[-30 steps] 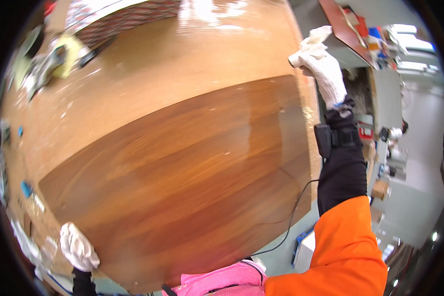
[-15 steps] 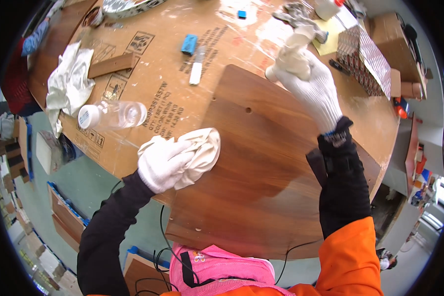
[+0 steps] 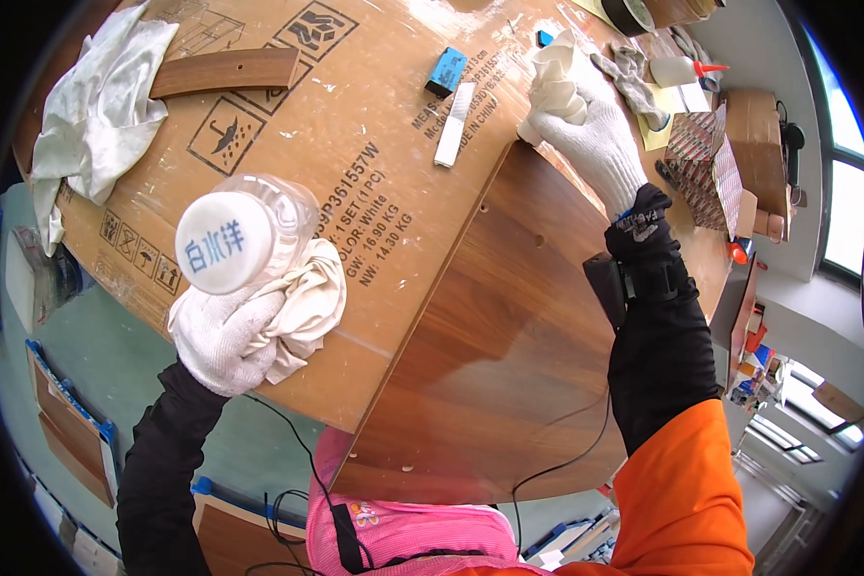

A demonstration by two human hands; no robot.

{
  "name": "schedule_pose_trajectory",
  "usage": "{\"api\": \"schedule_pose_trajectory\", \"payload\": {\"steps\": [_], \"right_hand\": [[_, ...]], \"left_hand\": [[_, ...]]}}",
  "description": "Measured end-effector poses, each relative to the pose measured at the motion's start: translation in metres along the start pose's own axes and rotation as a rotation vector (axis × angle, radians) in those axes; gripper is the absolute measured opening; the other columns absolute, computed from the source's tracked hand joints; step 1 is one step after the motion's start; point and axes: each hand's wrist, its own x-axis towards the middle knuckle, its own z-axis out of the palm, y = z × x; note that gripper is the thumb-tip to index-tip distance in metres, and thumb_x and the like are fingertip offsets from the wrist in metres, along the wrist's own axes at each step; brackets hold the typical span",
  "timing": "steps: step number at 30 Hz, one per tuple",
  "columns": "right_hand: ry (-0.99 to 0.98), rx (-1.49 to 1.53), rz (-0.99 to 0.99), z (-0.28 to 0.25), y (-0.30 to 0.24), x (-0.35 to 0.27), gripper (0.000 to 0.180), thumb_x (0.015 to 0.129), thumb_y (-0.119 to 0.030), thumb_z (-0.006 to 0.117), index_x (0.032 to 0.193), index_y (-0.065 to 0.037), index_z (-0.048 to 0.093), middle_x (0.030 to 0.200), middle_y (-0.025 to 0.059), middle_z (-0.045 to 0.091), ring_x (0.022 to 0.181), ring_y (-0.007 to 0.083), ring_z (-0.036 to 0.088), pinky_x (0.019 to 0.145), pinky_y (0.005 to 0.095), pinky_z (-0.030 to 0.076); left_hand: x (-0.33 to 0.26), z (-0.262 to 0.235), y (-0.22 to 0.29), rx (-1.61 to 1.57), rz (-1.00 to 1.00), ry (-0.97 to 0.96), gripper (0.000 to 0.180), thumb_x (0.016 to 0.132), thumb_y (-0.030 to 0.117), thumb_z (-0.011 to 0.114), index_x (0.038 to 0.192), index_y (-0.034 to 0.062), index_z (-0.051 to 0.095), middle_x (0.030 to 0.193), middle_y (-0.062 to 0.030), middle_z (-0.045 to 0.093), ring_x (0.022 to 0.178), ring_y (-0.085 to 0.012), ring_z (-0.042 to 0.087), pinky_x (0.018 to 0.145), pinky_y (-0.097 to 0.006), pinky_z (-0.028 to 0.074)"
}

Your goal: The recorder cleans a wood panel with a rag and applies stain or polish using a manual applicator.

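Note:
My left hand [image 3: 223, 336], in a white knit glove, holds a clear plastic bottle with a white cap [image 3: 243, 233] together with a crumpled white rag [image 3: 305, 298], lifted above the cardboard-covered table. My right hand [image 3: 586, 125], also gloved, grips the far corner of a dark wood-grain panel [image 3: 494, 317] with a wad of white cloth [image 3: 554, 72] in its fingers. The panel lies flat in front of me, over the table's near edge.
Flattened cardboard [image 3: 355, 125] covers the table. On it lie a white cloth [image 3: 91, 106] at far left, a curved wooden strip [image 3: 223, 69], a small blue box [image 3: 446, 70], a white stick [image 3: 454, 122], grey gloves [image 3: 634, 77], a glue bottle [image 3: 682, 69] and boxes [image 3: 706, 154] at right.
My left hand has picked up the clear bottle and raised it along with the rag, off the panel. My right hand stays at the panel's far corner.

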Motion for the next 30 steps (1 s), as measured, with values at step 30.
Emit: {"api": "schedule_pose_trajectory", "payload": {"steps": [30], "right_hand": [[-0.095, 0.045, 0.136, 0.015, -0.022, 0.008, 0.038, 0.075, -0.028, 0.079, 0.102, -0.001, 0.073, 0.084, 0.0085, 0.074, 0.075, 0.0169, 0.067, 0.069, 0.0331, 0.054]], "left_hand": [[-0.003, -0.004, -0.002, 0.035, 0.002, -0.122, 0.046, 0.068, 0.010, 0.073, 0.114, 0.0037, 0.070, 0.115, -0.0247, 0.073, 0.091, -0.0416, 0.075, 0.076, -0.044, 0.061]]}}
